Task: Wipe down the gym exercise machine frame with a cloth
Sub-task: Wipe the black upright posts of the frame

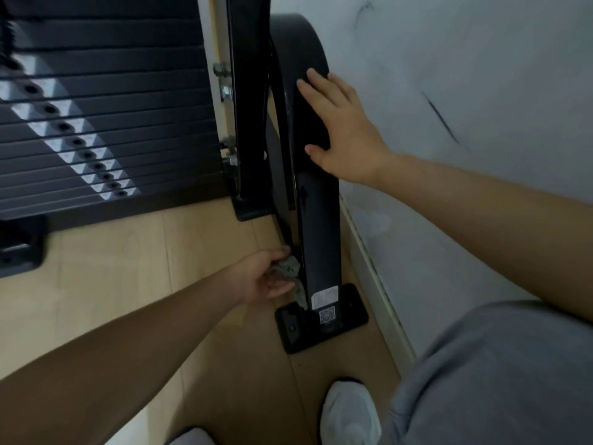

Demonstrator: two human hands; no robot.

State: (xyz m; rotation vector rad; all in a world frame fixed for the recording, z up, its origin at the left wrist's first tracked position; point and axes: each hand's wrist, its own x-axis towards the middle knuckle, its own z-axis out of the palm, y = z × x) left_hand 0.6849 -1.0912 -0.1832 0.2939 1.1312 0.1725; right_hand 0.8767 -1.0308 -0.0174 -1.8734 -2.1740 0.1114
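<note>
A black curved frame post (316, 226) of the gym machine runs down to a bolted black foot plate (349, 311) on the floor. My left hand (264, 277) grips a grey-green cloth (293, 274) and holds it against the post's left side, low down near the foot plate. Part of the cloth hangs down behind the post's edge. My right hand (345, 130) lies flat on the upper part of the post with fingers straight and spread.
A black weight stack (96, 123) with pin holes fills the upper left, beside a second upright with bolts (226, 91). A white wall (465, 91) and skirting board run close on the right. My white shoe (348, 412) and grey-clad knee are at the bottom.
</note>
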